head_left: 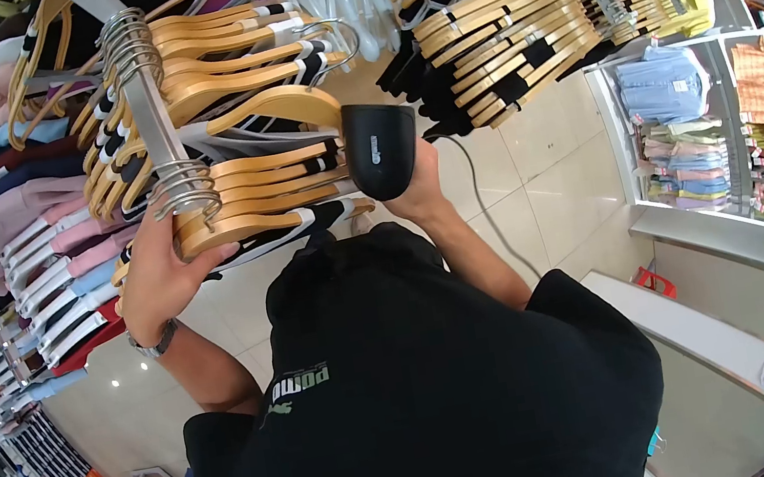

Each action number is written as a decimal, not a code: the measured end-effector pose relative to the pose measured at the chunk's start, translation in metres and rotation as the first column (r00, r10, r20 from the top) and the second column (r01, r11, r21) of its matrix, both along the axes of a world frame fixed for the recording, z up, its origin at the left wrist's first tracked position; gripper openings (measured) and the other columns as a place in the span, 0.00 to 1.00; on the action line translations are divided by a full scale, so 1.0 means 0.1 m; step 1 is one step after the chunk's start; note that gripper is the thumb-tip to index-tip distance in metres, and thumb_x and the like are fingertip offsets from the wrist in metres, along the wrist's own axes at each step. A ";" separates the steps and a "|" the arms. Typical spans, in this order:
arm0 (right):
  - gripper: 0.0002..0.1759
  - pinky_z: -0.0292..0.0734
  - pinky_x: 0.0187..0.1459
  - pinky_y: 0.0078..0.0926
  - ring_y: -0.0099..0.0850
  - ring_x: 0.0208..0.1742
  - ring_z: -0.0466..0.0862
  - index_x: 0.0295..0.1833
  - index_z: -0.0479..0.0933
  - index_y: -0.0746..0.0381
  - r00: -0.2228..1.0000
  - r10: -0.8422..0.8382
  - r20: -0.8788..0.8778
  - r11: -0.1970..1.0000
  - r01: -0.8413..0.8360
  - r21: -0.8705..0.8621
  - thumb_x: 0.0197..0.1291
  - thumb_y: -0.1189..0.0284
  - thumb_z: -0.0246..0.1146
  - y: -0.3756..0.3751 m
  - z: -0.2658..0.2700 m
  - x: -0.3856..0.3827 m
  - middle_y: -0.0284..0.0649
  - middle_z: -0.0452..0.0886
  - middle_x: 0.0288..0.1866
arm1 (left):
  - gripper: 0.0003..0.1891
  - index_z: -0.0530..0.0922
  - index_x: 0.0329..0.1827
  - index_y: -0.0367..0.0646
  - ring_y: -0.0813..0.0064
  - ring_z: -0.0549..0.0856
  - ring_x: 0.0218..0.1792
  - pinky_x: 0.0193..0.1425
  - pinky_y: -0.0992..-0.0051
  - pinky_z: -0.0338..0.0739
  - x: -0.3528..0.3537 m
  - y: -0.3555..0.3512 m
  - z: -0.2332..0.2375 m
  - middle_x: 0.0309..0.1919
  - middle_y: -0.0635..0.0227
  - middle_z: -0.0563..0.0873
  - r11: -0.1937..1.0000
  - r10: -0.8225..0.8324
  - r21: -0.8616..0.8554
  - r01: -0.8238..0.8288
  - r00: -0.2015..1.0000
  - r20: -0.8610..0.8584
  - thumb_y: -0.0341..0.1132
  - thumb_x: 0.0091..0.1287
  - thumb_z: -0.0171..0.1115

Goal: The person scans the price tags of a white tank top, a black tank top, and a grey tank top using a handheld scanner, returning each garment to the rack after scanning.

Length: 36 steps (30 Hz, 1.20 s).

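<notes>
My right hand (420,183) is wrapped around the grip of a black corded barcode scanner (381,152), whose rounded head hides most of my fingers. Its dark cable (491,212) hangs down toward the floor. At the front end of a metal rail, my left hand (161,276) grips a wooden clothes hanger (242,228), thumb on the near side and fingers mostly hidden behind it. More wooden hangers (227,62) with dark and grey garments hang close together along the rail (151,115). The scanner head is just right of these hangers.
Another rail of wooden hangers (512,51) with black garments is at the back right. White hangers (343,7) hang between the racks. Pastel shirts (46,234) line the left side. Shelves at the right hold a blue shirt (663,86) and folded clothes (686,158). Tiled floor (555,173) shows between.
</notes>
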State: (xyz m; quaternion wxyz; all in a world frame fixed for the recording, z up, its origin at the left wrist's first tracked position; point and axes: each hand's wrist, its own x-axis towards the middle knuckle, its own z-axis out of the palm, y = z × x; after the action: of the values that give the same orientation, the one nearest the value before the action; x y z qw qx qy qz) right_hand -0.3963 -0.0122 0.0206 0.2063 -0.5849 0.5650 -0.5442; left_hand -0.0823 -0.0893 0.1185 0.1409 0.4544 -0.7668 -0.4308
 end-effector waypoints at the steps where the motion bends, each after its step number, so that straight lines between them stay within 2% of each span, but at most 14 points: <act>1: 0.23 0.79 0.42 0.33 0.39 0.36 0.85 0.50 0.81 0.63 1.000 -0.009 0.004 1.000 0.009 0.024 0.46 0.75 0.77 0.02 -0.04 -0.05 0.42 0.85 0.38 | 0.39 0.72 0.67 0.37 0.58 0.81 0.60 0.68 0.65 0.74 0.00 0.00 0.00 0.61 0.55 0.79 1.000 0.011 0.024 -0.011 1.000 -0.015 0.34 0.52 0.81; 3: 0.22 0.79 0.42 0.33 0.39 0.36 0.85 0.50 0.81 0.64 1.000 -0.025 0.010 0.997 0.024 0.070 0.47 0.75 0.76 0.07 -0.12 -0.15 0.42 0.85 0.39 | 0.39 0.72 0.68 0.36 0.59 0.81 0.60 0.68 0.66 0.73 0.00 -0.01 -0.03 0.61 0.55 0.79 1.000 -0.012 -0.008 0.012 0.999 -0.033 0.33 0.52 0.81; 4: 0.11 0.78 0.35 0.24 0.23 0.31 0.83 0.41 0.83 0.66 0.996 -0.086 0.003 0.995 0.086 0.058 0.55 0.76 0.77 0.09 -0.10 -0.16 0.35 0.86 0.31 | 0.39 0.72 0.68 0.36 0.60 0.80 0.60 0.68 0.66 0.73 0.01 -0.01 -0.04 0.61 0.55 0.79 1.000 -0.020 -0.024 0.019 0.999 -0.041 0.33 0.52 0.81; 9: 0.14 0.78 0.37 0.23 0.21 0.33 0.82 0.43 0.82 0.66 0.991 -0.133 0.021 0.988 0.131 0.082 0.55 0.76 0.78 0.31 -0.06 -0.40 0.34 0.86 0.34 | 0.40 0.71 0.69 0.37 0.61 0.80 0.61 0.68 0.66 0.73 -0.01 -0.01 0.01 0.62 0.56 0.79 0.998 -0.033 -0.045 0.033 0.999 -0.002 0.33 0.53 0.81; 11: 0.15 0.78 0.39 0.23 0.21 0.34 0.82 0.44 0.82 0.66 0.976 -0.188 0.109 0.978 0.175 0.117 0.53 0.75 0.79 0.41 -0.02 -0.50 0.34 0.86 0.35 | 0.40 0.71 0.69 0.37 0.61 0.81 0.60 0.68 0.66 0.73 -0.02 0.00 0.00 0.62 0.56 0.79 0.999 -0.022 -0.040 0.022 1.000 -0.012 0.33 0.53 0.81; 13: 0.15 0.78 0.38 0.24 0.23 0.31 0.82 0.43 0.82 0.66 0.975 -0.223 -0.016 0.969 0.224 0.108 0.52 0.75 0.79 0.52 0.13 -0.65 0.36 0.85 0.32 | 0.40 0.71 0.69 0.37 0.62 0.81 0.60 0.68 0.66 0.73 -0.03 0.00 0.00 0.61 0.56 0.80 0.998 -0.024 -0.060 0.022 0.999 -0.027 0.33 0.53 0.81; 14: 0.13 0.78 0.38 0.24 0.22 0.32 0.82 0.40 0.82 0.66 0.970 -0.241 -0.032 0.963 0.244 0.118 0.52 0.75 0.79 0.59 0.16 -0.71 0.35 0.86 0.32 | 0.39 0.71 0.68 0.36 0.62 0.81 0.59 0.67 0.67 0.74 -0.04 0.00 0.00 0.60 0.56 0.80 1.000 -0.008 -0.030 0.007 1.000 -0.026 0.33 0.53 0.81; 15: 0.13 0.78 0.38 0.24 0.23 0.32 0.82 0.40 0.82 0.66 0.962 -0.266 -0.065 0.945 0.274 0.177 0.52 0.75 0.79 0.66 0.25 -0.75 0.36 0.86 0.33 | 0.39 0.71 0.67 0.35 0.62 0.81 0.58 0.67 0.67 0.74 -0.04 0.00 0.00 0.59 0.55 0.81 0.999 -0.003 -0.038 0.002 0.999 -0.033 0.33 0.53 0.81; 18: 0.14 0.78 0.40 0.25 0.24 0.33 0.83 0.40 0.82 0.66 0.930 -0.348 -0.118 0.914 0.365 0.176 0.51 0.75 0.79 0.85 0.32 -0.87 0.36 0.86 0.34 | 0.37 0.72 0.65 0.33 0.64 0.82 0.57 0.66 0.68 0.74 -0.07 0.01 -0.01 0.58 0.55 0.81 0.998 -0.002 -0.060 -0.001 0.999 -0.053 0.33 0.53 0.81; 21: 0.14 0.78 0.40 0.26 0.26 0.34 0.83 0.40 0.82 0.65 0.916 -0.372 -0.148 0.899 0.396 0.188 0.52 0.74 0.79 1.07 0.36 -0.98 0.36 0.85 0.35 | 0.45 0.63 0.75 0.35 0.68 0.74 0.67 0.75 0.69 0.66 -0.04 0.01 -0.05 0.67 0.60 0.74 0.998 0.024 0.065 -0.024 1.000 0.002 0.25 0.53 0.79; 25: 0.16 0.78 0.40 0.26 0.29 0.33 0.84 0.41 0.81 0.65 0.883 -0.398 -0.249 0.888 0.439 0.136 0.51 0.73 0.80 1.34 0.33 -1.16 0.37 0.85 0.35 | 0.44 0.63 0.75 0.36 0.69 0.74 0.67 0.74 0.70 0.67 -0.10 0.05 -0.05 0.67 0.61 0.74 0.997 0.055 0.055 -0.051 0.996 -0.072 0.23 0.54 0.77; 28: 0.16 0.78 0.39 0.26 0.29 0.34 0.85 0.41 0.81 0.64 0.887 -0.406 -0.220 0.898 0.432 0.085 0.51 0.73 0.80 1.52 0.32 -1.25 0.38 0.86 0.36 | 0.43 0.64 0.75 0.36 0.68 0.75 0.66 0.74 0.70 0.66 -0.18 0.09 -0.07 0.67 0.60 0.75 0.996 0.092 -0.009 -0.094 0.990 -0.106 0.23 0.55 0.76; 34: 0.18 0.79 0.41 0.25 0.25 0.37 0.84 0.45 0.82 0.66 0.865 -0.365 -0.345 0.900 0.422 0.107 0.51 0.74 0.80 1.93 0.51 -1.53 0.36 0.86 0.37 | 0.41 0.63 0.77 0.37 0.68 0.75 0.67 0.75 0.70 0.66 -0.27 0.13 -0.13 0.68 0.60 0.75 0.984 0.146 -0.086 -0.157 0.982 -0.123 0.26 0.60 0.74; 36: 0.16 0.78 0.38 0.26 0.30 0.31 0.84 0.42 0.83 0.65 0.857 -0.368 -0.361 0.906 0.418 0.069 0.49 0.75 0.80 2.03 0.62 -1.62 0.37 0.86 0.33 | 0.41 0.61 0.78 0.36 0.68 0.76 0.67 0.73 0.69 0.67 -0.30 0.14 -0.15 0.68 0.57 0.75 0.977 0.136 -0.147 -0.152 0.985 -0.109 0.28 0.63 0.73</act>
State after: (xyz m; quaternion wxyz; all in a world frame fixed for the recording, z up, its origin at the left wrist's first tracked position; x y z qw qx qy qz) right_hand -0.5580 0.1903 0.0827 0.0319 -0.5254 0.7375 -0.4230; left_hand -0.1118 -0.0757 0.1035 0.2442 0.4748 -0.7551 -0.3804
